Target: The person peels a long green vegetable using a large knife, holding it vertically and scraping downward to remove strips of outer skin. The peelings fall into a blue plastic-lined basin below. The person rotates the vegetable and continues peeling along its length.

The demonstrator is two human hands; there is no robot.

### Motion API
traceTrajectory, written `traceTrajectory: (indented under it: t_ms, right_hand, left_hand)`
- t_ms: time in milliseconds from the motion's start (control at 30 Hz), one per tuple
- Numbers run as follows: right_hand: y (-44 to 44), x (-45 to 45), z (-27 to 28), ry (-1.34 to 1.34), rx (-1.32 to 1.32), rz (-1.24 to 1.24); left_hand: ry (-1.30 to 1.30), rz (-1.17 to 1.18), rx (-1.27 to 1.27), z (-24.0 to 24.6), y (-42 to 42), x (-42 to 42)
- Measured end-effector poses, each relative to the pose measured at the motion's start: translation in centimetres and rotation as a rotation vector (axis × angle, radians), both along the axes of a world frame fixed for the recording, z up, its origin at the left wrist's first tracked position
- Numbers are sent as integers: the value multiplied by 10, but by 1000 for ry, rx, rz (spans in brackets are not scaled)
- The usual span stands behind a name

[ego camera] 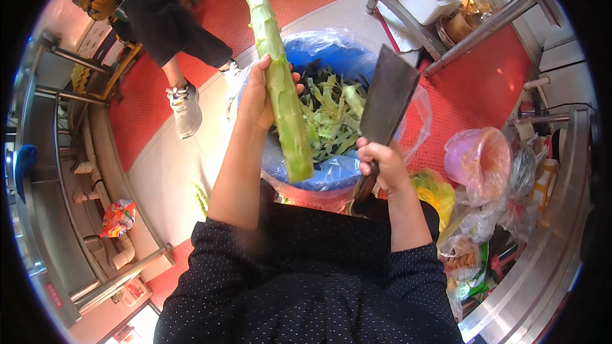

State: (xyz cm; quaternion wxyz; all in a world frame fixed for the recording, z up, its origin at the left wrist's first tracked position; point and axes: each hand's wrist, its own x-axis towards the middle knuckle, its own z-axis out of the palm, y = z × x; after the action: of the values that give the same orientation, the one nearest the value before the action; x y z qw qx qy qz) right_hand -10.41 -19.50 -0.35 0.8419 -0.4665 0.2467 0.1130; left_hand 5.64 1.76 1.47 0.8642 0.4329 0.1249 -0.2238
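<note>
My left hand (260,93) is wrapped around the middle of a long, partly peeled celtuce stem (282,100), which slants over the bin with its thick cut end toward me. In my right hand (382,162) is a cleaver (389,98), held by its dark wooden handle with the broad blade pointing up and away. The blade is apart from the stem. Below both hands stands a blue bin (313,52) lined with a clear plastic bag. Green peelings (330,110) and dark leaves fill it, and a pale stem piece (355,100) lies among them, partly behind the blade.
A seated person (158,14) in dark trousers is at the upper left, one shoe (185,110) near the bin. Metal shelving (459,52) stands upper right. A bag-lined pink bucket (471,160) and a yellow plastic bag (432,196) are on my right. Steel counter frames flank both sides.
</note>
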Motion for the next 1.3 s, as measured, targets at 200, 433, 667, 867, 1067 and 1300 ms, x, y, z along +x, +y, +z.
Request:
traceTrajectory:
  t_ms: [200,433,667,867,1067,1300]
  right_hand:
    - [32,-24,18,-249,-509,413]
    - [57,-43,33,-785,-1130,515]
    - [63,-46,31,-777,-1120,462]
    - [67,-47,33,-821,-1004,400]
    - [67,-45,32,-799,-919,410]
    - [63,-42,27,-670,-743,393]
  left_hand:
    - [-13,67,-140,-12,-3,18]
    - [-66,161,74,-20,-3,22]
    - [0,118,-121,-29,7,32]
    - [-22,138,-246,-37,9,34]
    - [-38,140,-236,-33,6,31]
    - [-45,179,-63,-22,-2,21]
